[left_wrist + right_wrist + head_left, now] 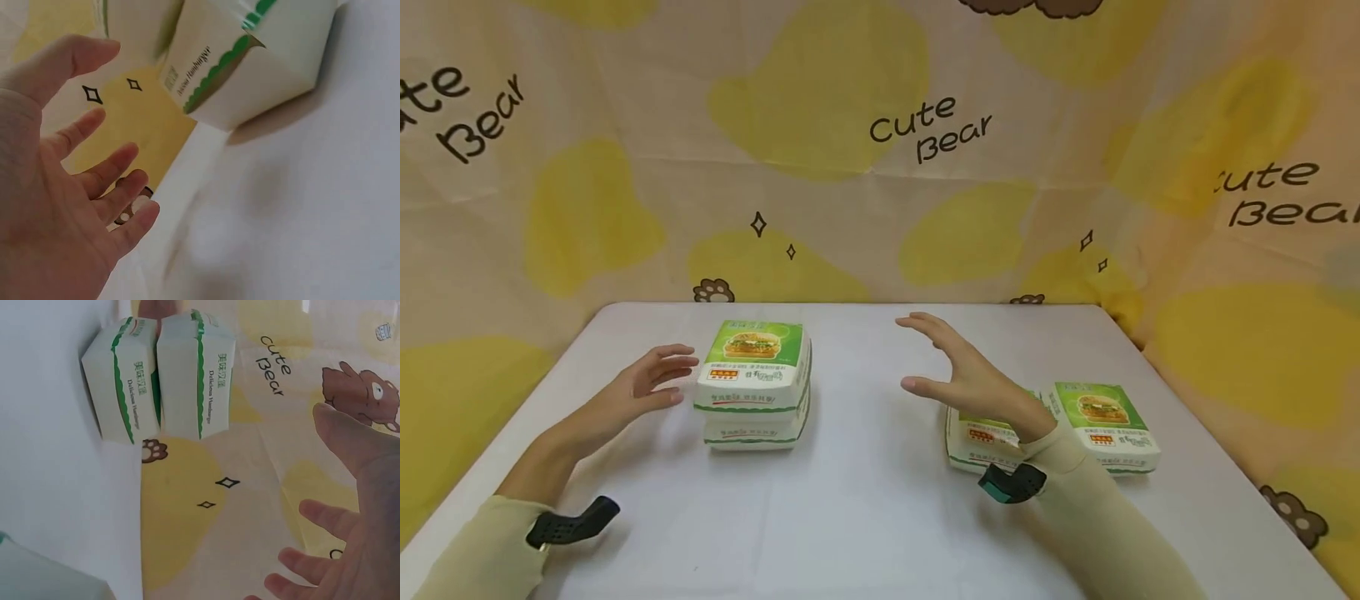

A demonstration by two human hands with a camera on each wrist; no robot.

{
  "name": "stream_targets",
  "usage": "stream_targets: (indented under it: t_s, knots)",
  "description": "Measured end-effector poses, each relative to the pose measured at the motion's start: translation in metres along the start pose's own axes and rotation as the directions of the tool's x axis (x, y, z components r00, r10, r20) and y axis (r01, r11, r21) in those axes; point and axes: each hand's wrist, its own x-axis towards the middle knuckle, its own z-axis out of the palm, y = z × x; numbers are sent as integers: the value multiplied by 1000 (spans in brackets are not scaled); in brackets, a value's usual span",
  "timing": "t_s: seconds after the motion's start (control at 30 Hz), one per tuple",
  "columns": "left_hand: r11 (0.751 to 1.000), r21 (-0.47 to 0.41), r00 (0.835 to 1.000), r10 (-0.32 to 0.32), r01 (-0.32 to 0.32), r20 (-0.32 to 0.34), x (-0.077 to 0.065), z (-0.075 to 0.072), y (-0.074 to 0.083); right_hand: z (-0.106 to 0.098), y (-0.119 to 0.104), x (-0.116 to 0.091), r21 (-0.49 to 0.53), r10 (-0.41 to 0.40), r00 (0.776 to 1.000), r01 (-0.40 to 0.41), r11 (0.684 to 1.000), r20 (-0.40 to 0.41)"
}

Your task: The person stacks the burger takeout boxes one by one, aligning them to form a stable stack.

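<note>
Two hamburger boxes stand stacked at the table's left middle, the upper box [752, 362] resting on the lower box [751, 432]. Just left of the stack, my left hand [643, 383] is held with loosely bent fingers and nothing in it; the left wrist view shows its palm and spread fingers apart from the lower box. My right hand [966, 371] hovers to the right of the stack, thumb and fingers spread wide, holding nothing. Below and behind its wrist lie two more hamburger boxes side by side, the nearer box [981, 454] partly hidden by the arm and the right box [1105, 425] mostly visible.
A white table [850, 517] carries all the boxes. Behind and around it hangs a yellow-patterned cloth [820, 100] printed with "Cute Bear". Each forearm wears a dark wrist strap, one on the left [574, 525] and one on the right [1013, 483].
</note>
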Motion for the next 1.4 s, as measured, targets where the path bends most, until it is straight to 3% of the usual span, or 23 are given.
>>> stream_targets:
  t_s: [0.2, 0.37, 0.47, 0.53, 0.8, 0.93, 1.13, 1.27, 1.4]
  knots:
    - [993, 101, 988, 70, -56, -140, 4, -9, 22, -12, 3, -11, -16, 33, 999, -34, 999, -16]
    - [976, 168, 955, 176, -138, -240, 9, -13, 48, -24, 2, -22, -43, 79, 996, -78, 996, 27]
    - [965, 179, 936, 235, -192, -263, 10, -14, 64, -33, 7, -31, -68, 126, 990, -122, 990, 59]
    - [961, 177, 932, 253, -212, -259, 10, -13, 72, -38, 12, -37, -86, 144, 987, -138, 987, 74]
    - [948, 263, 951, 237, -182, -198, 11, -10, 77, -51, 27, -52, -113, 185, 973, -170, 979, 139]
    - [950, 265, 964, 212, -165, -160, 11, -8, 77, -57, 31, -56, -145, 214, 966, -194, 970, 143]
    - [968, 213, 976, 163, -130, -145, 14, -5, 80, -64, 36, -60, -134, 209, 959, -186, 973, 192]
    - [978, 149, 980, 164, -146, -111, 16, -3, 77, -66, 39, -63, -118, 226, 946, -204, 972, 234]
    - [983, 135, 987, 136, -123, -90, 18, -2, 74, -68, 41, -64, -150, 257, 931, -223, 963, 261]
